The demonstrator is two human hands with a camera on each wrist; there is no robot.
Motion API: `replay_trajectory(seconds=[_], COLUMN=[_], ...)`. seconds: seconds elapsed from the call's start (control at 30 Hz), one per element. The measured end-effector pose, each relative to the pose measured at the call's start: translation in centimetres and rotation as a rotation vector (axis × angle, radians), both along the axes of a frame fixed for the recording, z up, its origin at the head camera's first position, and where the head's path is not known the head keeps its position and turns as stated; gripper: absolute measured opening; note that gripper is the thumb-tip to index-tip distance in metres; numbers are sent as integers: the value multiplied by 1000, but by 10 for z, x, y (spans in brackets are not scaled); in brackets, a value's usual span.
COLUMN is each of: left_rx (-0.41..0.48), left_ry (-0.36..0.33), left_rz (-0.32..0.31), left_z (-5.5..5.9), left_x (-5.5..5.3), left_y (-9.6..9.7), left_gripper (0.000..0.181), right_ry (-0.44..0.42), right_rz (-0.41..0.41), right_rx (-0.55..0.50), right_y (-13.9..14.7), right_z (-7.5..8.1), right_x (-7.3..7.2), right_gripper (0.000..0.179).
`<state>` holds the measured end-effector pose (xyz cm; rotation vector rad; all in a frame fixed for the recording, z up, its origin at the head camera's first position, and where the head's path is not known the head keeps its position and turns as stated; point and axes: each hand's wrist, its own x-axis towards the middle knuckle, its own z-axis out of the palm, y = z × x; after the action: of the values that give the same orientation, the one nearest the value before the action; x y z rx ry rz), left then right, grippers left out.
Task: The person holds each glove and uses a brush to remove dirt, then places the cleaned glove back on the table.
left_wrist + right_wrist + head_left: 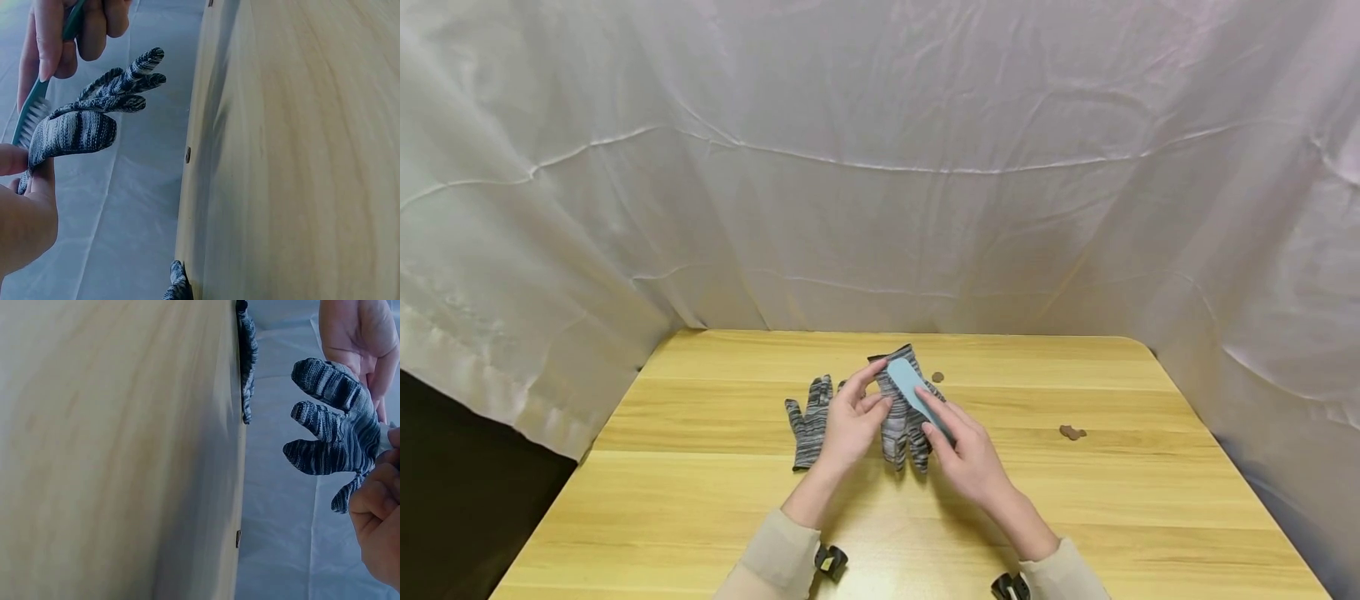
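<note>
My left hand pinches a black-and-grey striped knit glove near its cuff and holds it up over the table, fingers dangling toward me. In my right hand is a light blue-green brush, gripped by its handle with a finger stretched along the back. Its white bristles lie against the glove in the left wrist view. A second matching glove rests on the table to the left, partly hidden behind my left hand. The right wrist view shows the raised glove with its fingers spread.
The wooden table has a small brown disc just beyond the raised glove. Farther right lies a small cluster of brown pieces. Pale curtains enclose the back and sides.
</note>
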<state>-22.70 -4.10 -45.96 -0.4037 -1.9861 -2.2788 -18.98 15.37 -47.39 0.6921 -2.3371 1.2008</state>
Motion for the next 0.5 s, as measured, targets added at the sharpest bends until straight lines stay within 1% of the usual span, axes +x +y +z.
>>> replay_trajectory(seconds=[0.27, 0.5], left_rx=[-3, 0], left_ry=[3, -2], left_rz=[12, 12], left_z=[1, 1], left_x=[1, 1], left_y=[0, 0], left_gripper=[62, 60], right_ry=[37, 51], right_rz=[-9, -7], right_rx=[-5, -18], right_y=[2, 4], right_z=[0, -2], right_x=[-2, -3], right_gripper=[55, 53])
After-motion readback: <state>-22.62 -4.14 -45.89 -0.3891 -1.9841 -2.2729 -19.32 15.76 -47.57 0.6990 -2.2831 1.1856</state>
